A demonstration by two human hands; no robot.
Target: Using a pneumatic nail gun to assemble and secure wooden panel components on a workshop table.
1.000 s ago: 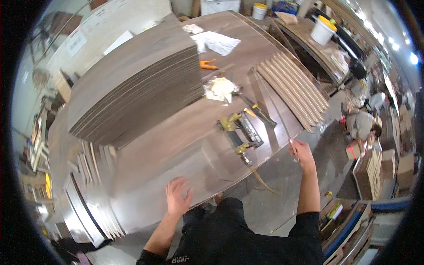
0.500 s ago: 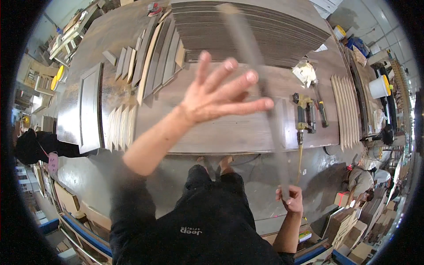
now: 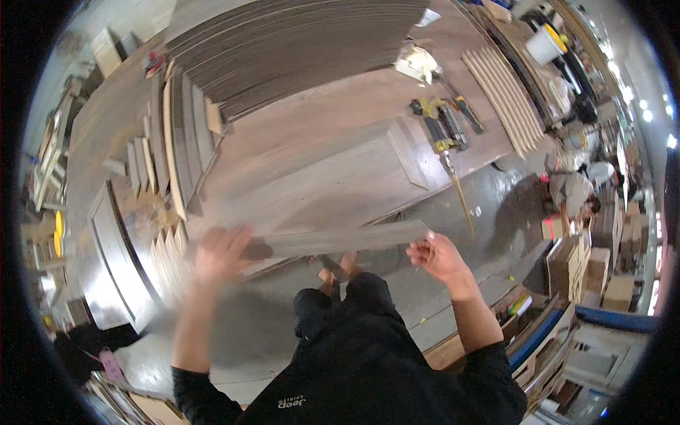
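Note:
A long grey-brown wooden strip (image 3: 340, 239) stretches crosswise in front of me, level with the table's near edge. Its right end meets the curled fingers of my right hand (image 3: 440, 258), which is closed on it. My left hand (image 3: 219, 256) is at the strip's other end, so smeared by motion that its grip does not show. Beyond the strip, a flat brown panel (image 3: 319, 166) lies on the table, with a frame piece (image 3: 411, 152) along its right end. Right of the panel rests a yellow-and-black nail gun (image 3: 439, 122) with a yellow hose (image 3: 459, 190).
A tall stack of dark panels (image 3: 297, 53) fills the table's far side. Wooden strips (image 3: 188, 134) stand at the left, near a framed door (image 3: 120, 255). Pale strips (image 3: 503, 99) and a hand tool (image 3: 464, 106) lie at the right. Another person (image 3: 570, 191) crouches on the right.
The strip has swung from upright to nearly level. My left hand, spread in the air before, has come down to its left end. My view has turned, tilting the table.

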